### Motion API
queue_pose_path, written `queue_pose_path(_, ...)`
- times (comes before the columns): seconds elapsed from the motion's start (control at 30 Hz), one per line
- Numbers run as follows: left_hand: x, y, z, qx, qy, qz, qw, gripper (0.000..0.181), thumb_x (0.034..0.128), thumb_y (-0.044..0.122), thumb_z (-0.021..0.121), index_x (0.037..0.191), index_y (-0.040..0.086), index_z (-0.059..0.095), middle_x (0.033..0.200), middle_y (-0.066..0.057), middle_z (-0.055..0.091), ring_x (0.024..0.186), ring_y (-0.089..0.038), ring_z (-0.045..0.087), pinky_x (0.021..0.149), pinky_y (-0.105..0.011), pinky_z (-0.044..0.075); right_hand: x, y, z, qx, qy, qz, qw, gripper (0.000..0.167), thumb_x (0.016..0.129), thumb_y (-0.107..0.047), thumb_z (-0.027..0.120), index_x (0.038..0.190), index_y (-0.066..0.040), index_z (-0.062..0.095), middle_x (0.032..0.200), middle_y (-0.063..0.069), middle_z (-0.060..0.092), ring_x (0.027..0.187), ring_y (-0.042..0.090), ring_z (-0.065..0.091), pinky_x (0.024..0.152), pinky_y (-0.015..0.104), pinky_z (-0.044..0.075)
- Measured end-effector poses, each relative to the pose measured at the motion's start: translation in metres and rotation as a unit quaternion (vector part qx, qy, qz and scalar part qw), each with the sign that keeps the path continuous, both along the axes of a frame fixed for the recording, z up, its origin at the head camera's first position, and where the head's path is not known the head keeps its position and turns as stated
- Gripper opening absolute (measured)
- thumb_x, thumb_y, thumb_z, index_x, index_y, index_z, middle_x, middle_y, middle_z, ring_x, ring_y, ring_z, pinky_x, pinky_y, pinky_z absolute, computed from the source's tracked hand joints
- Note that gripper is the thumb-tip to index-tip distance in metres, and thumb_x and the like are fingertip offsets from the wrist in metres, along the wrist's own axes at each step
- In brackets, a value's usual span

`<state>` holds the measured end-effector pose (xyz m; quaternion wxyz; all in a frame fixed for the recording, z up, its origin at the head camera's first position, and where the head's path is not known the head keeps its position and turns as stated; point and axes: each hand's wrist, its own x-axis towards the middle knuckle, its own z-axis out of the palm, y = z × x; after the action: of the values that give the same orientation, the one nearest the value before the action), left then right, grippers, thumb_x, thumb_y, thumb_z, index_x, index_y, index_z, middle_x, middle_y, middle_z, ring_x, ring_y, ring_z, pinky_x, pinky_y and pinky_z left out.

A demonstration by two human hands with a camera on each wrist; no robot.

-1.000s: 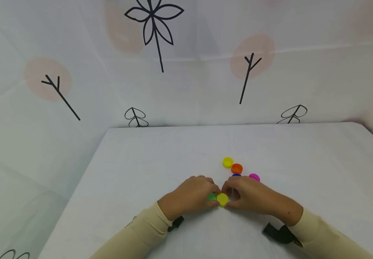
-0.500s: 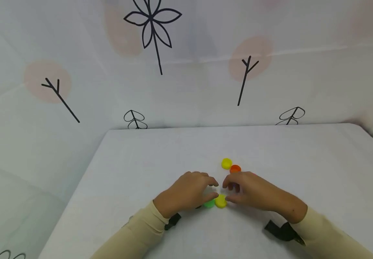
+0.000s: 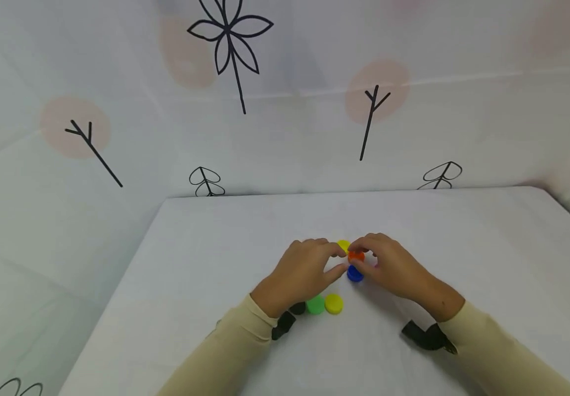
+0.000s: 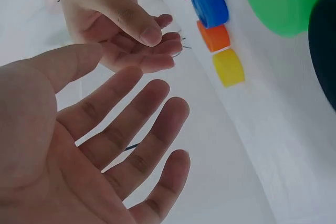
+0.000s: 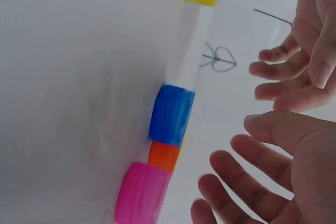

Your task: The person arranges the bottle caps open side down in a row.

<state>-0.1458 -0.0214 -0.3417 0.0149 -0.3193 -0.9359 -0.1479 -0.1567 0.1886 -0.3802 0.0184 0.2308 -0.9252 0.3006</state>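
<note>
My left hand [image 3: 306,269] hovers left of a blue bottle cap [image 3: 355,274] and an orange cap [image 3: 356,257], its fingers spread and holding nothing. To their right hangs my right hand [image 3: 393,267], thumb and fingers apart; the right wrist view shows it clear of the caps. A far yellow cap [image 3: 343,246] lies behind the orange one. Mostly hidden by the right hand in the head view, a magenta cap [image 5: 142,192] shows in the right wrist view. Closer to me, a green cap [image 3: 315,304] and another yellow cap [image 3: 334,303] lie side by side.
A black cap [image 3: 297,308] lies left of the green one, partly covered by the left wrist. Dark wrist-camera mounts [image 3: 428,336] hang under the sleeves. The white table [image 3: 225,231] ends at a patterned cloth backdrop [image 3: 289,137].
Both hands have left the near yellow cap beside the green one. They have moved forward to the far group, fingers spreading; the blue cap now shows more fully and the black cap has come into view.
</note>
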Motion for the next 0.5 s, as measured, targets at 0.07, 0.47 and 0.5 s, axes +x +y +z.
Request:
queue_pose_path(0.07,-0.001,0.003,-0.001,-0.003,-0.011,0.013,0.9999,0.029,0.0981,0.039,0.063,0.118,0.019,0.072,0.11,0.004,0.074,0.099,-0.013,0.07,0.085,-0.035,0.054,-0.002,0.002,-0.002,0.004,-0.002,-0.005,1.0,0.024,0.089,-0.012,0.074,0.113,-0.007,0.071,0.105,0.004,0.072,0.103,0.026,0.063,0.087,0.048,0.056)
queue_pose_path(0.47,-0.003,0.025,-0.01,-0.041,-0.09,0.06,0.9933,0.03,0.0978,0.04,0.063,0.12,0.021,0.071,0.112,0.007,0.072,0.1,-0.011,0.067,0.084,-0.03,0.052,-0.006,0.008,-0.001,0.035,-0.025,0.013,0.999,0.016,0.088,-0.012,0.075,0.103,-0.008,0.072,0.098,0.001,0.071,0.096,0.022,0.063,0.086,0.045,0.057)
queue_pose_path(0.5,-0.003,0.026,-0.012,-0.043,-0.093,0.061,0.9929,0.03,0.0975,0.04,0.064,0.12,0.021,0.071,0.112,0.007,0.073,0.1,-0.011,0.067,0.083,-0.029,0.052,-0.005,0.009,0.0,0.038,-0.032,0.015,0.9987,0.015,0.087,-0.013,0.076,0.101,-0.009,0.071,0.097,0.0,0.071,0.095,0.021,0.063,0.085,0.043,0.057)
